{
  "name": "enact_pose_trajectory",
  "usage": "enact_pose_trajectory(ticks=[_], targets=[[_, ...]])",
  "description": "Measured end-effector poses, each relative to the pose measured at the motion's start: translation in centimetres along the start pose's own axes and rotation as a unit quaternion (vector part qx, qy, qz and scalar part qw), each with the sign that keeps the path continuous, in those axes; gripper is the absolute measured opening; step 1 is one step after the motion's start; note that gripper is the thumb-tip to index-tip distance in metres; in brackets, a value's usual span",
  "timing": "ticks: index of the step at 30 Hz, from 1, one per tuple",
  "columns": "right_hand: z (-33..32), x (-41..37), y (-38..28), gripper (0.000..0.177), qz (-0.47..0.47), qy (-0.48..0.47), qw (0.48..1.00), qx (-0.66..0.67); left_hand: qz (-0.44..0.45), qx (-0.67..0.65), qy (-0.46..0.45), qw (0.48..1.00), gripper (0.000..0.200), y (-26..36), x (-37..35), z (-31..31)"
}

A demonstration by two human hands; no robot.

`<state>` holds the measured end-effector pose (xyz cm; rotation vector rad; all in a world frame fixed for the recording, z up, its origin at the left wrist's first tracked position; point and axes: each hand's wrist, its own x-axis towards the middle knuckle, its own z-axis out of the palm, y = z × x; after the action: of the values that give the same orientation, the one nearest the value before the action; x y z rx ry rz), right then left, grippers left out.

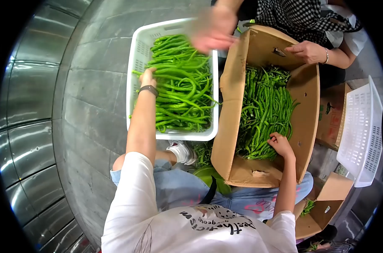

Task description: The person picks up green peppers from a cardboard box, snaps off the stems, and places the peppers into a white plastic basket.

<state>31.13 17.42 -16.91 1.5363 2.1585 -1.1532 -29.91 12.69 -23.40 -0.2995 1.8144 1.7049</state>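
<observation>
Long green chili peppers (181, 99) fill a white plastic basket (131, 97) on the floor, some of them blurred near its top. At the basket's left side, my left hand (148, 78) is closed around the ends of several peppers; its fingertips are partly hidden. A cardboard box (227, 122) stands tilted by my knees, with more green chili peppers (265, 101) inside. My right hand (281, 145) reaches over the box's near right part, its fingers curled down against the peppers. What is between those fingertips is too small to make out.
Across from me, a co-worker's blurred hand (214, 31) is above the basket, and the other hand (310, 52) rests at the box rim. A white crate (360, 130) leans at the right. Another box (326, 206) and a green round object (210, 177) are near my legs.
</observation>
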Motion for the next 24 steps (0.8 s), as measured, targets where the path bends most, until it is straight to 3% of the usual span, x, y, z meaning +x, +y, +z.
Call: enact_pose_trajectory(ticks=[1, 3, 5, 9, 11, 13, 15, 17, 19, 22, 24], targets=[[0.0, 0.0, 0.0, 0.036, 0.000, -0.004, 1.000, -0.003, 0.006, -0.033, 0.017, 0.999, 0.079, -0.9, 1.5, -0.1], [0.1, 0.9, 0.2, 0.036, -0.008, -0.017, 1.000, -0.010, 0.038, 0.036, 0.066, 0.996, 0.098, -2.0, 4.8, -0.4], [0.6, 2.3, 0.8, 0.036, -0.012, -0.037, 0.999, -0.022, 0.034, 0.139, 0.165, 0.976, 0.110, 2.1, -5.2, 2.2], [0.8, 4.3, -0.3, 0.034, -0.012, -0.052, 0.996, -0.067, 0.087, 0.216, 0.164, 0.958, 0.113, 4.0, -7.7, 2.1], [0.7, 4.6, -1.4, 0.033, -0.025, -0.044, 0.994, -0.101, 0.127, 0.290, 0.177, 0.932, 0.109, 4.0, -4.6, 0.9], [1.6, 5.3, -1.3, 0.031, -0.042, -0.029, 0.993, -0.102, 0.182, 0.301, 0.101, 0.931, 0.096, 5.6, -5.5, 0.4], [2.2, 5.7, -2.0, 0.028, -0.039, -0.065, 0.985, -0.154, 0.122, 0.127, -0.115, 0.978, 0.058, 7.7, -8.2, 0.3], [3.0, 5.8, -2.8, 0.027, -0.041, -0.096, 0.983, -0.151, 0.049, 0.042, -0.233, 0.970, 0.048, 8.6, -12.5, 0.8], [5.2, 6.7, -2.4, 0.029, -0.083, -0.048, 0.976, -0.198, 0.064, 0.084, -0.304, 0.947, 0.047, 8.3, -18.9, 0.8], [8.3, 9.0, -2.2, 0.031, -0.058, 0.107, 0.974, -0.190, 0.057, 0.181, -0.379, 0.906, 0.049, 7.9, -29.6, -0.2], [9.0, 11.5, -1.7, 0.027, -0.076, 0.226, 0.964, -0.117, 0.043, 0.218, -0.413, 0.883, 0.048, 6.7, -32.9, -1.3]])
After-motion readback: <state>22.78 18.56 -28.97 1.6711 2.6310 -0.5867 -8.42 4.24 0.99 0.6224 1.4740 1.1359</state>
